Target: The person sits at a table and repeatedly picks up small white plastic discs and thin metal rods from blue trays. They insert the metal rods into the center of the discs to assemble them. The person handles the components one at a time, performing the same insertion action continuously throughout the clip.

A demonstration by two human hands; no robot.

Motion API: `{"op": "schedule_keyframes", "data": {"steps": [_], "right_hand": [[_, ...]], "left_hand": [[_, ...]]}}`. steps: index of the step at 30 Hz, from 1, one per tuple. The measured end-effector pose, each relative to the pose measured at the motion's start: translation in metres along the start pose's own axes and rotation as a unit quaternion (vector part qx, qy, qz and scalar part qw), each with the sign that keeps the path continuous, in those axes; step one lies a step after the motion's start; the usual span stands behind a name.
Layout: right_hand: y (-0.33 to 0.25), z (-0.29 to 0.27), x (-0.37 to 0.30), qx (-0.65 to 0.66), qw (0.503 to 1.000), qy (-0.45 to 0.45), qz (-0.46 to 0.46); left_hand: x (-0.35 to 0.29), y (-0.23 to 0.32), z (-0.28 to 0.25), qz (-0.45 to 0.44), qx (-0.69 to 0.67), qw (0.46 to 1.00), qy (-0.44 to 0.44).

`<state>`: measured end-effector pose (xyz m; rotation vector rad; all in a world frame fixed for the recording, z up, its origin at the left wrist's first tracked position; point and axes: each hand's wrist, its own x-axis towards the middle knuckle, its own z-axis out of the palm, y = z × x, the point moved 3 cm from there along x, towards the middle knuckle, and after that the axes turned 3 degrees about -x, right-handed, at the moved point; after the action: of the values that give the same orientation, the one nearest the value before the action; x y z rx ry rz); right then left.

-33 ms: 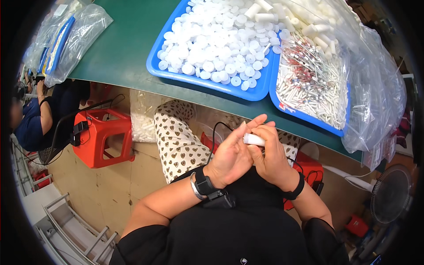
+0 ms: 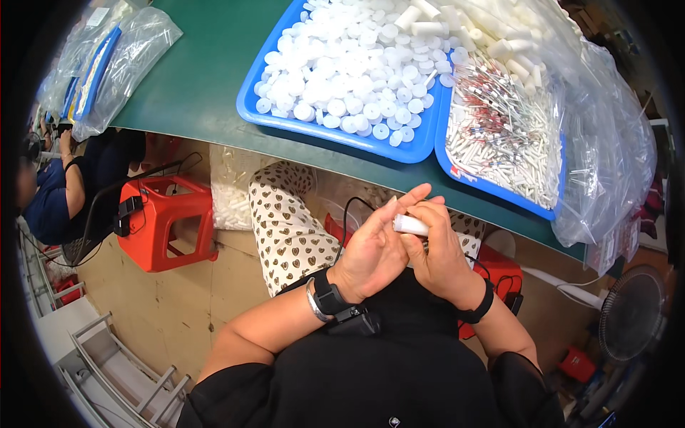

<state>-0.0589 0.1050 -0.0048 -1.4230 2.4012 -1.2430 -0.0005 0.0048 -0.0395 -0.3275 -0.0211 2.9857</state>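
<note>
A short white cylinder [image 2: 411, 225] with a paler, rough-looking end is pinched in my right hand [image 2: 444, 262], in front of my lap. My left hand [image 2: 373, 255] is palm up beside it, fingers stretched out and touching or nearly touching the right fingertips. Whether the left fingers also touch the cylinder cannot be made out. Beyond my hands, a large blue tray [image 2: 335, 137] on the table holds a heap of translucent white discs. Against its right side, a smaller blue tray [image 2: 499, 194] holds thin white tubes and small parts with red and dark leads.
Clear plastic bags [image 2: 606, 150] bulge over the right of the green table [image 2: 196, 78], near white foam-like cylinders [image 2: 430, 28]. More bagged goods [image 2: 135, 64] lie far left. A red stool [image 2: 168, 221] stands on the floor; another person [image 2: 61, 189] sits beyond. A fan [image 2: 631, 314] is at right.
</note>
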Motion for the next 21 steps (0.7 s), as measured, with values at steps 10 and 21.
{"op": "schedule_keyframes", "data": {"steps": [10,21], "right_hand": [[-0.005,0.014,-0.011,-0.036,0.996,0.006,0.076],[0.009,0.02,-0.019,0.394,0.839,-0.114,0.357]], "left_hand": [[-0.004,-0.008,-0.006,0.037,0.207,0.978,-0.001],[-0.01,0.005,-0.024,0.001,0.274,0.961,0.027]]}}
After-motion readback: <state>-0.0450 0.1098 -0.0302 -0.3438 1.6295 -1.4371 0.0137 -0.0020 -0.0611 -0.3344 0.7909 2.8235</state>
